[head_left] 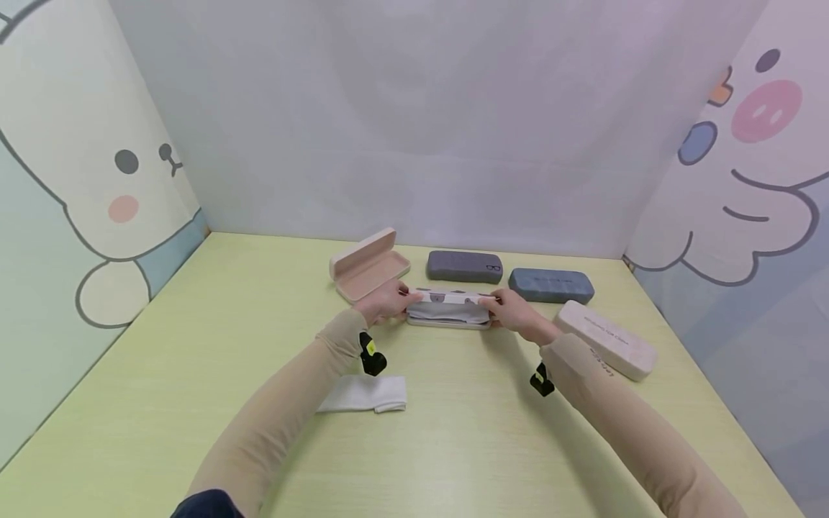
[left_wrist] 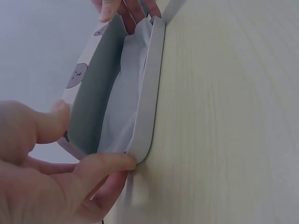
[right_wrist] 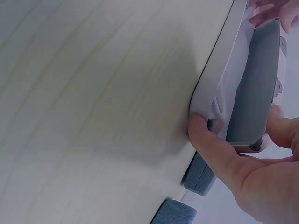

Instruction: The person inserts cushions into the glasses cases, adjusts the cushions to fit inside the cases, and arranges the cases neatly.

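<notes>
A white glasses case (head_left: pixel 447 326) with a printed animal-face lid (left_wrist: pixel 77 77) stands partly raised on the table between the two hands. Its inside is grey, and a pale folded cloth (left_wrist: pixel 114 109) lies along its base. The left hand (head_left: pixel 386 301) grips the left end, thumb on the lid and a finger at the base's corner. At the opposite end, the right hand (head_left: pixel 518 314) holds the case the same way, its thumb on the lid and a finger (right_wrist: pixel 205 133) on the base's rim.
Behind the left hand stands a pink glasses case (head_left: pixel 369 277), lid up. A dark grey case (head_left: pixel 463 267) and a blue case (head_left: pixel 550 285) lie shut at the back. Beside the right forearm is a pale pink case (head_left: pixel 609 342). A folded white cloth (head_left: pixel 369 393) lies by the left forearm.
</notes>
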`<state>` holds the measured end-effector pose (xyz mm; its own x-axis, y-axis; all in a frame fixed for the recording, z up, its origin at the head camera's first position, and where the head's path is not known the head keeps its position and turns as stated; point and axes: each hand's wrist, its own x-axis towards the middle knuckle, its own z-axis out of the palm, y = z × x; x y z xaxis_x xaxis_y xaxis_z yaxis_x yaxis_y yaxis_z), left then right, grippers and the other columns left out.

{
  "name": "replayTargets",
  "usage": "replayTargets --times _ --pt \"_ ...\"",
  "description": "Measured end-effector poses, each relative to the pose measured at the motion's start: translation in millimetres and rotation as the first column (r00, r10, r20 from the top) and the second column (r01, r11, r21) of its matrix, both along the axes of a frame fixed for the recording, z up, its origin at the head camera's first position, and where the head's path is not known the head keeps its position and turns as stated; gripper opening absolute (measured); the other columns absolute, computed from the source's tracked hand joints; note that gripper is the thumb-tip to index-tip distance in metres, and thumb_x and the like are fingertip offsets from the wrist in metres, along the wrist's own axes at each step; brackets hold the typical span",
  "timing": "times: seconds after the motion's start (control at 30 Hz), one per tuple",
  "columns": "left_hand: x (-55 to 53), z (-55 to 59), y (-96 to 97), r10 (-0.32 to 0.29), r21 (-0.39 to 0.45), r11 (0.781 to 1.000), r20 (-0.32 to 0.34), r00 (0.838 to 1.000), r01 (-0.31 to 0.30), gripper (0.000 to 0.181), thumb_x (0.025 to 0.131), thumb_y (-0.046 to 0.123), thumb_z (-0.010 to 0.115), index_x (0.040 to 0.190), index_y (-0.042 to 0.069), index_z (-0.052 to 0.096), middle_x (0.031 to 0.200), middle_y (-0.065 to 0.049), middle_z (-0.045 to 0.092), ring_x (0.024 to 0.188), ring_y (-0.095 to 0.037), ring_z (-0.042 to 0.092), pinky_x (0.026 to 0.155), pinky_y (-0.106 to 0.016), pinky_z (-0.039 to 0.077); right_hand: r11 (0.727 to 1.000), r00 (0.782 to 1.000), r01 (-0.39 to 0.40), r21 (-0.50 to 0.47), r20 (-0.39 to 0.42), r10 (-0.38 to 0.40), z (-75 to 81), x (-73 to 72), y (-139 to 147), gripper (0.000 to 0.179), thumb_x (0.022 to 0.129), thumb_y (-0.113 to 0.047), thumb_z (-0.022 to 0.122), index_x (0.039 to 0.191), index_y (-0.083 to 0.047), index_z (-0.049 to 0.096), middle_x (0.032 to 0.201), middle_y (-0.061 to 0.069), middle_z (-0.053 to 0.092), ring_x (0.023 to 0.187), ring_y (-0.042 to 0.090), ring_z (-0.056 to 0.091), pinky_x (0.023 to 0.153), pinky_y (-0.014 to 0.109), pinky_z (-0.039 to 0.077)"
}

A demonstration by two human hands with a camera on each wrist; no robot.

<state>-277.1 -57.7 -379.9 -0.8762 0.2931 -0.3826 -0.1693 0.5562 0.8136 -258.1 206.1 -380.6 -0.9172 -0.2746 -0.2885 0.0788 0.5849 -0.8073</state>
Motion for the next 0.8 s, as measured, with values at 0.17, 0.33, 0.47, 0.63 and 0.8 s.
replayTargets --times 0.17,0.33,0.47,0.63,0.8 --pt "2.3 -0.7 1.2 0.015 -0.004 1.000 -0.007 1.000 -0.015 0.060 0.098 0.033 0.054 0.142 -0.003 0.035 0.127 -0.020 0.055 0.043 -0.005 0.027 0.042 -0.020 0.025 1.000 1.000 0.004 0.005 -0.015 -0.004 -1.2 0.8 0.5 0.032 0.104 -0.023 0.040 0.109 0.008 0.047 0.094 0.014 0.048 0.106 0.027 0.056 0.097 0.046 0.050" --pt "2.6 -1.1 0.7 0.013 -0.029 0.999 -0.019 1.000 -0.013 0.060 0.097 0.036 0.054 0.142 -0.001 0.036 0.114 -0.014 0.059 0.042 -0.006 0.024 0.041 -0.021 0.023 1.000 1.000 0.009 -0.003 -0.019 -0.009 -1.1 2.4 0.4 0.032 0.104 -0.022 0.040 0.108 0.008 0.046 0.089 0.012 0.045 0.108 0.029 0.057 0.098 0.047 0.048" --pt "3.3 -1.6 0.0 0.017 -0.043 0.999 -0.014 1.000 -0.017 0.057 0.097 0.037 0.055 0.139 0.001 0.040 0.090 -0.007 0.058 0.042 -0.006 0.023 0.041 -0.022 0.022 1.000 1.000 0.009 -0.010 -0.024 -0.009 -2.9 3.2 0.6 0.029 0.104 -0.022 0.040 0.104 0.006 0.046 0.084 0.009 0.041 0.100 0.027 0.056 0.097 0.046 0.049" --pt "5.1 -1.5 0.3 0.029 -0.029 0.999 0.000 1.000 -0.029 0.053 0.096 0.036 0.056 0.134 0.002 0.042 0.083 -0.003 0.052 0.043 -0.006 0.024 0.041 -0.022 0.022 1.000 0.999 0.015 0.000 -0.038 -0.015 -5.2 4.2 0.3 0.028 0.104 -0.022 0.041 0.106 0.005 0.047 0.084 0.008 0.041 0.097 0.026 0.056 0.096 0.046 0.050" --pt "4.9 -3.5 0.3 0.034 0.005 0.999 -0.017 0.999 -0.034 0.048 0.096 0.032 0.057 0.129 -0.001 0.046 0.088 -0.004 0.050 0.045 -0.006 0.025 0.043 -0.021 0.023 1.000 0.998 0.028 0.003 -0.057 -0.028 -6.1 5.3 -0.1 0.031 0.104 -0.022 0.041 0.112 0.007 0.048 0.089 0.011 0.046 0.096 0.026 0.055 0.093 0.044 0.050"
